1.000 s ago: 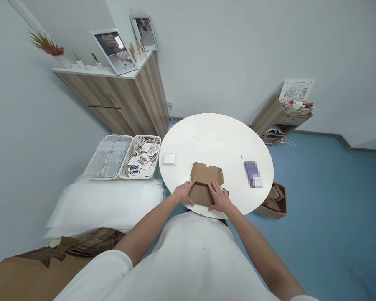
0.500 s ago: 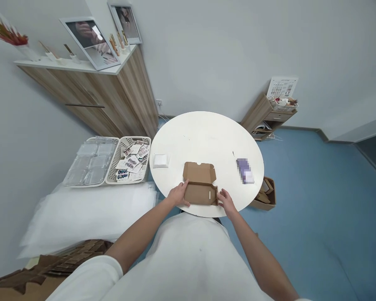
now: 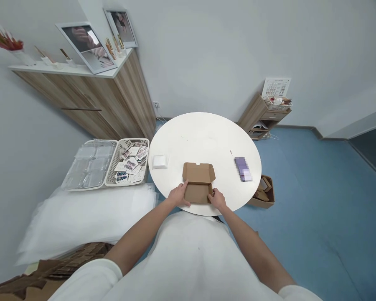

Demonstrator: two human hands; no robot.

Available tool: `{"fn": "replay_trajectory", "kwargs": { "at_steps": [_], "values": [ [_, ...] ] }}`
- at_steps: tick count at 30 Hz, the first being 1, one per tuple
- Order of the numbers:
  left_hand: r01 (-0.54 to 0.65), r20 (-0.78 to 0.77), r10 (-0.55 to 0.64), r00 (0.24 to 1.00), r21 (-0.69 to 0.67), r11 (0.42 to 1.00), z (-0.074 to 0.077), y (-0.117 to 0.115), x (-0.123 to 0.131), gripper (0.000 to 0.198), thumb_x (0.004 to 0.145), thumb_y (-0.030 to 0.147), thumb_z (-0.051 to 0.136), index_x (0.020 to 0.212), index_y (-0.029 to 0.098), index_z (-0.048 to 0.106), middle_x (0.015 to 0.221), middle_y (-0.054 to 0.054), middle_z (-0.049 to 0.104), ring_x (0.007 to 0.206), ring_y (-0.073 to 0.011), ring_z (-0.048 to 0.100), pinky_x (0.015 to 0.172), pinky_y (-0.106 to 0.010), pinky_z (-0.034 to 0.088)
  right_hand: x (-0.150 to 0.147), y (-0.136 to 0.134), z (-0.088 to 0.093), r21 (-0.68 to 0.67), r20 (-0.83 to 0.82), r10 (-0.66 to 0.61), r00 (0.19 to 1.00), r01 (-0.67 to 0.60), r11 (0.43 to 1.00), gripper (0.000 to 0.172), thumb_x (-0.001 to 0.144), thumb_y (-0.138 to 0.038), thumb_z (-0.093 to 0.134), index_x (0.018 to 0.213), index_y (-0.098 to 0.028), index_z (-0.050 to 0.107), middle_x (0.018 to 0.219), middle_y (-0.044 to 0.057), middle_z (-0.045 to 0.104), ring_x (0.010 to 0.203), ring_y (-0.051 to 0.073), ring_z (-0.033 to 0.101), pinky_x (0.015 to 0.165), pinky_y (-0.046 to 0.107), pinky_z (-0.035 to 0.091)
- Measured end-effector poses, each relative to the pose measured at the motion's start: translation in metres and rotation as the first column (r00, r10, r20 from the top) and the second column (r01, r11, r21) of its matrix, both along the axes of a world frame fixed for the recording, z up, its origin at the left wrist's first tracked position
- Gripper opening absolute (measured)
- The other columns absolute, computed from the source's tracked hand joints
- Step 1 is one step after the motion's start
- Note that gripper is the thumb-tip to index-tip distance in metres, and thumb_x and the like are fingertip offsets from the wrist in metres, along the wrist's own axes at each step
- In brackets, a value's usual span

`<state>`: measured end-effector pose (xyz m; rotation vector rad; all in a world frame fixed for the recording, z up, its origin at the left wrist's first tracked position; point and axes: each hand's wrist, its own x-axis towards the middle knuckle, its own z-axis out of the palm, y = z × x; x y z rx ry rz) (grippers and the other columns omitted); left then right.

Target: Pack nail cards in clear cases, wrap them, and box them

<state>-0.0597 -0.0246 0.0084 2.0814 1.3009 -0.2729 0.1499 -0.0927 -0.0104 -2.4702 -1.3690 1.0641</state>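
Brown cardboard box (image 3: 198, 193) lies open in the head view, on the near part of the white table (image 3: 207, 138), its lid (image 3: 198, 172) pointing away from the person. At its left end is the left hand (image 3: 178, 195), whose thumb and forefinger are spread apart, touching the side. The right hand (image 3: 218, 198) has its fingers bent over the right end wall; whether they pinch it, I cannot tell.

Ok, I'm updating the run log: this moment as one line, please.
cardboard box: open, on white table | left hand: at box's left side | right hand: at box's right end
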Motion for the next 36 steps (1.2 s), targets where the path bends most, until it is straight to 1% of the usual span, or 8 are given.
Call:
{"fn": "replay_trajectory", "kwargs": {
  "at_steps": [7,12,17,21,25,29,33,36],
  "values": [
    [-0.014,0.015,0.015,1.0,-0.027,1.0,-0.006,-0.009,0.007,0.117,0.048,0.045,0.072,0.137,0.025,-0.001,0.122,-0.011,0.043,0.107,-0.0293,0.049,0.08,-0.033,0.042,-0.002,0.001,-0.004,-0.045,0.116,0.015,0.993,-0.01,0.999,0.014,0.076,-0.018,0.044,0.089,-0.021,0.044,0.086,0.006,0.06,0.079,0.02,0.057,0.056,0.025,0.034],
    [-0.076,0.098,0.08,0.992,-0.045,0.996,-0.01,-0.016,0.013,0.116,0.052,0.041,0.071,0.138,0.025,-0.005,0.122,-0.012,0.041,0.106,-0.0295,0.05,0.081,-0.033,0.041,0.008,0.0,-0.003,-0.008,0.107,-0.011,0.994,0.012,1.0,0.012,0.076,-0.024,0.046,0.088,-0.022,0.047,0.083,0.007,0.061,0.079,0.023,0.058,0.059,0.029,0.037],
    [-0.171,0.229,0.186,0.955,-0.083,0.982,-0.014,-0.03,0.02,0.108,0.063,0.039,0.064,0.137,0.024,-0.012,0.124,-0.013,0.04,0.106,-0.0291,0.05,0.082,-0.036,0.041,0.026,-0.003,-0.001,0.089,-0.085,-0.069,0.994,0.077,0.993,0.032,0.072,-0.042,0.053,0.098,-0.024,0.049,0.084,0.006,0.062,0.082,0.023,0.059,0.067,0.032,0.04],
    [-0.287,0.381,0.312,0.87,-0.122,0.95,-0.02,-0.043,0.031,0.106,0.067,0.043,0.061,0.137,0.017,-0.015,0.134,-0.016,0.032,0.114,-0.027,0.043,0.091,-0.038,0.038,0.041,-0.011,0.003,0.129,-0.292,-0.118,0.949,0.161,0.978,0.055,0.067,-0.047,0.057,0.115,-0.023,0.044,0.096,0.006,0.061,0.076,0.019,0.06,0.065,0.03,0.044],
    [-0.456,0.395,0.511,0.763,-0.231,0.859,-0.027,-0.048,0.046,0.079,0.073,0.037,0.055,0.136,0.014,0.013,0.131,-0.016,0.037,0.106,-0.0229,0.05,0.086,-0.035,0.043,0.052,-0.018,0.004,0.067,-0.57,-0.187,0.8,0.272,0.96,0.063,0.069,-0.049,0.054,0.122,-0.022,0.037,0.114,0.01,0.052,0.061,0.015,0.06,0.058,0.03,0.048],
    [-0.507,0.452,0.588,0.671,-0.299,0.808,-0.03,-0.04,0.063,0.059,0.073,0.02,0.053,0.128,0.017,0.032,0.128,-0.012,0.044,0.105,-0.0197,0.051,0.084,-0.033,0.044,0.063,-0.012,0.003,0.102,-0.691,-0.188,0.698,0.351,0.931,0.06,0.067,-0.043,0.058,0.119,-0.018,0.043,0.118,0.011,0.051,0.078,0.018,0.061,0.07,0.032,0.05],
    [-0.553,0.472,0.639,0.607,-0.327,0.766,-0.028,-0.025,0.083,0.063,0.07,0.01,0.045,0.13,0.018,0.029,0.131,-0.009,0.043,0.117,-0.0195,0.044,0.086,-0.031,0.044,0.078,0.004,0.004,0.108,-0.745,-0.183,0.642,0.386,0.916,0.06,0.066,-0.038,0.058,0.121,-0.019,0.044,0.125,0.009,0.049,0.1,0.02,0.056,0.082,0.03,0.047],
    [-0.543,0.505,0.631,0.589,-0.33,0.772,-0.023,-0.015,0.097,0.067,0.068,0.007,0.041,0.132,0.019,0.027,0.133,-0.007,0.041,0.12,-0.019,0.041,0.09,-0.031,0.042,0.089,0.012,0.005,0.099,-0.751,-0.175,0.637,0.371,0.923,0.06,0.066,-0.036,0.057,0.123,-0.022,0.045,0.129,0.005,0.046,0.109,0.02,0.051,0.087,0.029,0.044]
  ]
}}
